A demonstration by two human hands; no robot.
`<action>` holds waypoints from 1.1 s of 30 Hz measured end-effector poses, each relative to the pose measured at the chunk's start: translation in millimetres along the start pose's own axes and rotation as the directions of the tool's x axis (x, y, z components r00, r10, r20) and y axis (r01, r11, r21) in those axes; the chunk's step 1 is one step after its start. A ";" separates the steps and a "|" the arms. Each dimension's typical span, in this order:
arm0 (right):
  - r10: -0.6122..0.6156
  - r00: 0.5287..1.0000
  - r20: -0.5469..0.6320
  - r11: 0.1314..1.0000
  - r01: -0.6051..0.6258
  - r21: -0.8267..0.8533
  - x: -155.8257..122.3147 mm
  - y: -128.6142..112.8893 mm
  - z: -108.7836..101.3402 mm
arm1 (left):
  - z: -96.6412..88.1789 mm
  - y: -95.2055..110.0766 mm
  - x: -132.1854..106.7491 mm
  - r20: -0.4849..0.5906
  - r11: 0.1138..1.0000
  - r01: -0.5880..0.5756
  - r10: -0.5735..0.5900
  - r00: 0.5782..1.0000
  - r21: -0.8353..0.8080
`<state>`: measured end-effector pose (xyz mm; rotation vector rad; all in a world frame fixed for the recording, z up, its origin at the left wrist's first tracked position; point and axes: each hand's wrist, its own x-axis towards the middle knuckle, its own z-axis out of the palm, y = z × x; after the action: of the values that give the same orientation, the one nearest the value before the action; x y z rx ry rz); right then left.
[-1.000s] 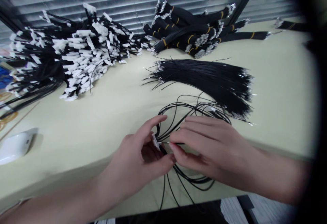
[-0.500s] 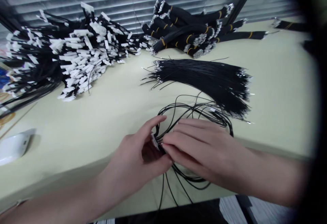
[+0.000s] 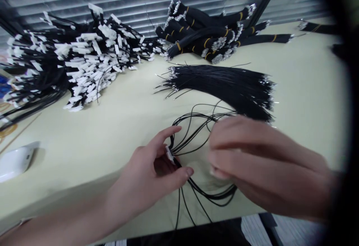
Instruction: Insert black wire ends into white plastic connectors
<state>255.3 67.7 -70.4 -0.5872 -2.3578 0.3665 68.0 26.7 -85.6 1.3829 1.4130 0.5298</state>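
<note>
I am finding the left hand [image 3: 144, 175] holding the white plug [image 3: 169, 154] over the table [image 3: 126, 130], black wires [image 3: 209, 195] looping from it. The right hand [image 3: 260, 160] is showing blurred; I cannot tell its grip. A loop catching its fingers could be tugging the plug loose.

A small, narrow white connector [image 3: 169, 154] sits cradled in the left fingers [image 3: 178, 179], tilted along a line from eleven to five o'clock. Slim black wires [image 3: 200, 191] join it: several arc in loose loops toward one and two o'clock, a denser bundle curves toward four, and single strands trail toward five and six.
</note>
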 end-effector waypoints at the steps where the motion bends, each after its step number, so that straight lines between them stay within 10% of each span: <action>1: -0.009 1.000 -0.004 1.000 0.009 -0.003 -0.3 -1.8 -0.4 | 0.5 -2.0 0.2 -0.002 1.000 -0.019 0.019 1.000 -0.018; 6: -0.249 0.952 0.179 0.964 0.261 -0.046 -3.4 4.7 9.0 | 1.3 -3.6 1.2 -0.020 0.999 -0.029 0.028 0.999 -0.029; 12: -0.111 0.955 0.276 0.990 0.132 -0.058 -10.3 18.0 8.6 | -0.3 3.5 0.4 0.008 0.999 0.033 -0.033 0.999 -0.009; 33: -0.201 0.961 0.190 0.970 0.223 -0.099 -7.9 19.9 13.2 | 0.0 1.5 -0.4 0.009 1.000 0.008 -0.008 1.000 0.021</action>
<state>258.0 79.5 -92.5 -0.3620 -2.6001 0.1876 68.5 26.7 -84.2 1.3942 1.4200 0.5042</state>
